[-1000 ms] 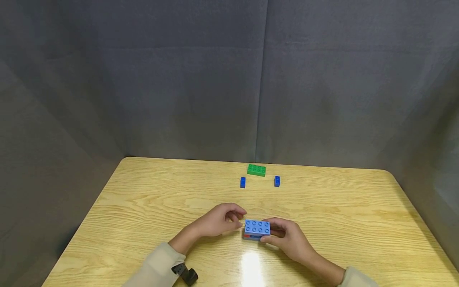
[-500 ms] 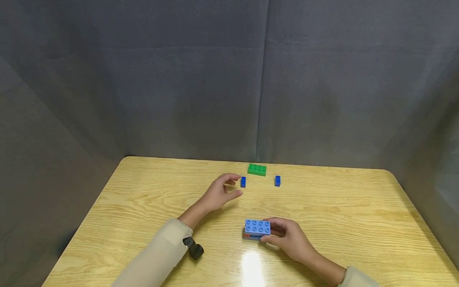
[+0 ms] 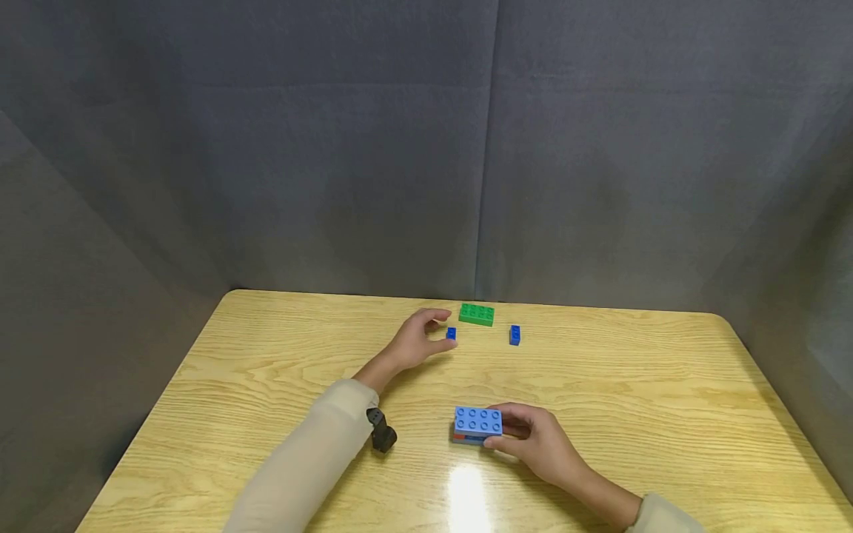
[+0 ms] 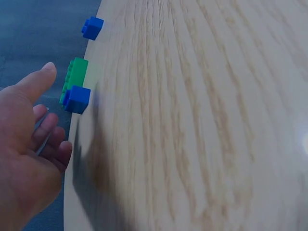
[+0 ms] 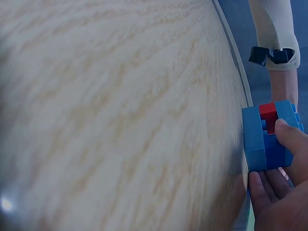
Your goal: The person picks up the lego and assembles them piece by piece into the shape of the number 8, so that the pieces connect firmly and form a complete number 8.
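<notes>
Behind table (image 3: 266, 355): dk grey curtain (image 3: 333, 163) hanging, seam running down nr mid.
Tabletop: lt wood grain showing, glare shining nr front.
L sleeve (image 3: 303, 455): beige, stretching fwd; blk device (image 3: 383, 431) sitting nr cuff.
R hand (image 3: 543, 448): grasping brick stack by its R end, thumb one side, fingers other.
L hand (image 3: 415, 340): holding nothing, thumb + fingers spreading apart abt near blue brick; contact unclear.
Brick stack (image 3: 477, 420): standing nr table front, lt blue studs facing up, red + dk blue showing in mid layer.
Green brick (image 3: 476, 315): lying nr back edge.
Near blue brick (image 3: 451, 332): lying just L of green.
Far blue brick (image 3: 515, 335): lying R of green, apart.
</notes>
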`<action>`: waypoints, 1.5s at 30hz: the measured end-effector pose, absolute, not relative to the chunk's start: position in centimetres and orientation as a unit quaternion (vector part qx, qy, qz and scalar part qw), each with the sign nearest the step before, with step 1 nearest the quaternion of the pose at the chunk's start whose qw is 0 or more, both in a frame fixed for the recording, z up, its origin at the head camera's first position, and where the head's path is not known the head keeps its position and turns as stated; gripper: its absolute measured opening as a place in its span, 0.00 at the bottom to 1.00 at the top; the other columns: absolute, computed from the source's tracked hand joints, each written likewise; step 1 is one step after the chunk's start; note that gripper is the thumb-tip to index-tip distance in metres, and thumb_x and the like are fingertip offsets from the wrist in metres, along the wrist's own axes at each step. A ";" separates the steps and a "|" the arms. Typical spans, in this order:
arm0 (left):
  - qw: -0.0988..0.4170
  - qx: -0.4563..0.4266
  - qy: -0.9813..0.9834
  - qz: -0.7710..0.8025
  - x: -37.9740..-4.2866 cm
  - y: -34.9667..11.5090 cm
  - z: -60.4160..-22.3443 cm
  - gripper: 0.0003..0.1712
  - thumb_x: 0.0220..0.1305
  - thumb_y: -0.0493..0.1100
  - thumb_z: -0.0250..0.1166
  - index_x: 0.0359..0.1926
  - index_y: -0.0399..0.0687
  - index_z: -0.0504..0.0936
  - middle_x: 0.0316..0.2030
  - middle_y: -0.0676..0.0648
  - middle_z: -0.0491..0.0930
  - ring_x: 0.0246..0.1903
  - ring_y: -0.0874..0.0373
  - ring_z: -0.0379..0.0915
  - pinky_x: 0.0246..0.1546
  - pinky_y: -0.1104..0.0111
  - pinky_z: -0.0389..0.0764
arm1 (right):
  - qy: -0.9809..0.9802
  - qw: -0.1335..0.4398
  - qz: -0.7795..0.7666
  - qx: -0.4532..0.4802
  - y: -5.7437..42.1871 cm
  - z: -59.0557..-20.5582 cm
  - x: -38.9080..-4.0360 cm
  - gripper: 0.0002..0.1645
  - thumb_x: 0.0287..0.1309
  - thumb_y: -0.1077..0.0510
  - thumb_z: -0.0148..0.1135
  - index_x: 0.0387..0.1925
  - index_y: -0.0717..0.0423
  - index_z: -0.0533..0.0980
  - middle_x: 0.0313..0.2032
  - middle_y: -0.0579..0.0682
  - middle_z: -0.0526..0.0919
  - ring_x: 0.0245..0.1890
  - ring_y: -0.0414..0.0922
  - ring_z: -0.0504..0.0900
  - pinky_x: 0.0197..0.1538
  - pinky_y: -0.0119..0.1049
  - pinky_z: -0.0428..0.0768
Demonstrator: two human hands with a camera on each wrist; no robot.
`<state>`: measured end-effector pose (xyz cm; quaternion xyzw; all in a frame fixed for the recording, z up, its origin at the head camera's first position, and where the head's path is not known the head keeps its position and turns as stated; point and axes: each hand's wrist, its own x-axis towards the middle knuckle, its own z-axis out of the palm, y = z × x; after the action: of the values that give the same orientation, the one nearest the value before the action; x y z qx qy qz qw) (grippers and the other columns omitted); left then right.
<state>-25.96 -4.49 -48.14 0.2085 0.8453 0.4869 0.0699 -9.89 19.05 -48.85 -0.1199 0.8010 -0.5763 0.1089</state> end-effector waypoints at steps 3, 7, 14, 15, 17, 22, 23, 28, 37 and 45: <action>0.075 0.203 0.844 0.490 -26.2 -4.2 -48.5 0.28 0.65 0.39 0.72 0.64 0.35 0.77 0.62 0.39 0.76 0.63 0.45 0.72 0.66 0.57 0.71 | 0.801 0.108 -0.576 -0.122 19.0 -48.9 -10.0 0.24 0.55 0.60 0.76 0.53 0.64 0.81 0.50 0.60 0.84 0.49 0.50 0.87 0.50 0.33 0.84; 0.076 0.191 0.848 0.489 -26.4 -4.2 -49.2 0.26 0.64 0.39 0.73 0.62 0.36 0.79 0.60 0.40 0.79 0.61 0.46 0.74 0.65 0.57 0.72 | 0.801 0.111 -0.575 -0.122 19.0 -49.0 -10.1 0.25 0.56 0.59 0.76 0.54 0.64 0.81 0.51 0.60 0.84 0.49 0.50 0.87 0.50 0.33 0.84; 0.082 0.190 0.851 0.483 -26.5 -4.2 -50.0 0.26 0.63 0.38 0.73 0.61 0.38 0.80 0.60 0.41 0.79 0.61 0.46 0.75 0.64 0.58 0.73 | 0.804 0.110 -0.572 -0.121 19.2 -49.0 -10.0 0.25 0.56 0.59 0.76 0.54 0.63 0.81 0.50 0.59 0.85 0.49 0.50 0.87 0.49 0.33 0.84; 0.081 0.191 0.851 0.482 -26.5 -4.1 -50.0 0.25 0.63 0.38 0.73 0.61 0.38 0.80 0.60 0.41 0.79 0.61 0.46 0.75 0.64 0.58 0.73 | 0.803 0.109 -0.573 -0.121 19.2 -49.1 -10.0 0.25 0.56 0.59 0.76 0.54 0.63 0.81 0.50 0.59 0.85 0.49 0.51 0.87 0.49 0.33 0.84; 0.078 0.194 0.853 0.479 -26.6 -4.1 -50.0 0.25 0.64 0.38 0.73 0.61 0.39 0.81 0.60 0.41 0.79 0.61 0.46 0.75 0.64 0.58 0.73 | 0.801 0.108 -0.575 -0.124 19.3 -49.1 -10.0 0.25 0.56 0.59 0.76 0.55 0.63 0.81 0.50 0.60 0.85 0.49 0.51 0.87 0.50 0.33 0.84; 0.066 0.200 0.856 0.472 -26.6 -4.0 -50.2 0.22 0.65 0.39 0.72 0.58 0.40 0.83 0.58 0.41 0.80 0.59 0.46 0.76 0.63 0.57 0.74 | 0.800 0.109 -0.577 -0.124 19.3 -49.1 -9.9 0.25 0.56 0.59 0.76 0.55 0.64 0.81 0.50 0.60 0.85 0.49 0.50 0.87 0.50 0.33 0.84; 0.064 0.201 0.856 0.472 -26.6 -4.0 -50.3 0.21 0.65 0.39 0.72 0.58 0.40 0.83 0.58 0.41 0.80 0.59 0.46 0.76 0.63 0.57 0.75 | 0.799 0.109 -0.578 -0.123 19.3 -49.1 -9.9 0.25 0.56 0.59 0.76 0.55 0.64 0.81 0.50 0.60 0.85 0.49 0.50 0.87 0.50 0.33 0.84; 0.051 0.210 0.851 0.479 -26.6 -4.0 -50.4 0.20 0.65 0.39 0.71 0.57 0.40 0.83 0.56 0.42 0.82 0.57 0.46 0.77 0.61 0.57 0.76 | 0.795 0.113 -0.583 -0.122 19.3 -49.1 -9.9 0.26 0.57 0.59 0.75 0.55 0.64 0.80 0.50 0.60 0.85 0.50 0.50 0.87 0.50 0.33 0.84; 0.040 0.184 0.832 0.522 -26.4 -4.4 -50.5 0.17 0.65 0.38 0.71 0.54 0.40 0.84 0.44 0.44 0.84 0.44 0.52 0.78 0.50 0.62 0.80 | 0.790 0.112 -0.591 -0.122 19.2 -49.1 -9.8 0.25 0.56 0.61 0.75 0.55 0.65 0.80 0.50 0.60 0.84 0.49 0.49 0.87 0.50 0.33 0.83; 0.030 0.179 0.827 0.532 -26.6 -4.4 -49.6 0.16 0.68 0.40 0.70 0.55 0.41 0.84 0.41 0.46 0.83 0.40 0.57 0.76 0.44 0.66 0.80 | 0.792 0.100 -0.589 -0.128 19.2 -48.9 -9.8 0.25 0.56 0.62 0.75 0.55 0.66 0.80 0.51 0.61 0.84 0.49 0.51 0.87 0.50 0.33 0.84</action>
<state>-26.61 -4.43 -49.58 0.1794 0.8270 0.5320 0.0299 -9.81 19.17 -48.88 -0.1281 0.7919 -0.5886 0.1004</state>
